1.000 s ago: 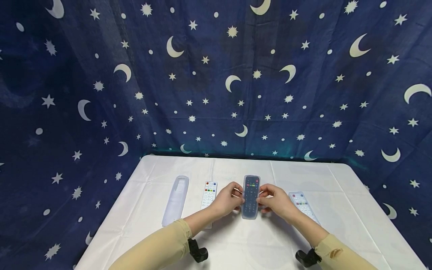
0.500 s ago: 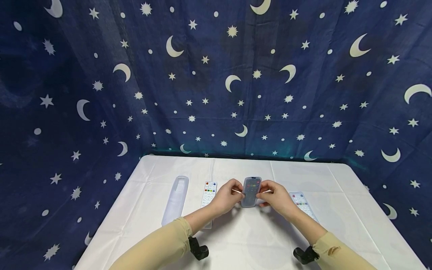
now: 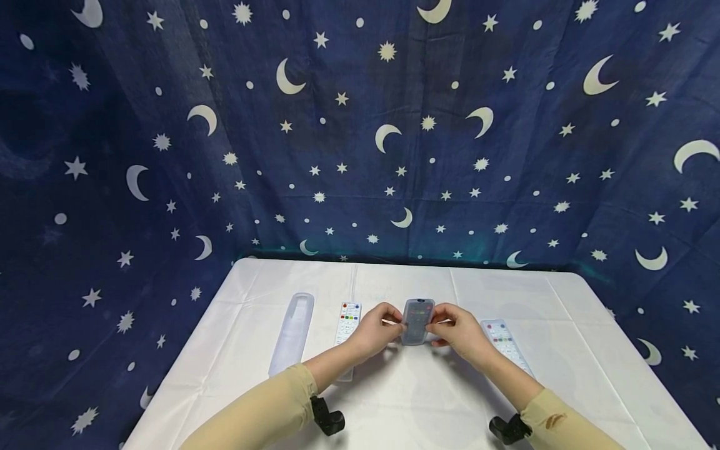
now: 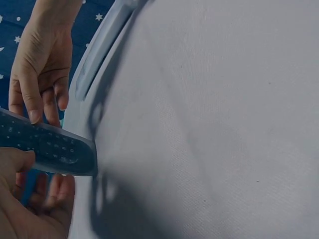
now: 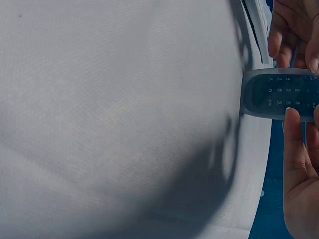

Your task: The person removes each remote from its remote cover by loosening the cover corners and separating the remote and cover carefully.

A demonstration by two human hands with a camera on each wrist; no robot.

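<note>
In the head view a dark remote control (image 3: 417,325) in a translucent sleeve is between both hands, its face toward me and its top end tipped up. My left hand (image 3: 378,326) pinches its left edge, thumb on the front. My right hand (image 3: 458,331) pinches the right edge likewise. A small dark opening shows at the sleeve's top end. In the left wrist view the lower end of the sleeved remote (image 4: 60,152) is close over the white cloth. The right wrist view shows its number keys through the sleeve.
A white remote (image 3: 349,320) lies left of the hands, partly hidden by the left forearm. Further left lies a long translucent sleeve (image 3: 292,331). Another white remote (image 3: 506,345) lies on the right beside the right forearm. The white table (image 3: 439,400) ends at a star-patterned curtain (image 3: 360,156).
The sleeved remote has tipped from facing up to standing more upright, so it looks shorter and shows its top opening. Both hands keep hold of its edges. The other things stay put.
</note>
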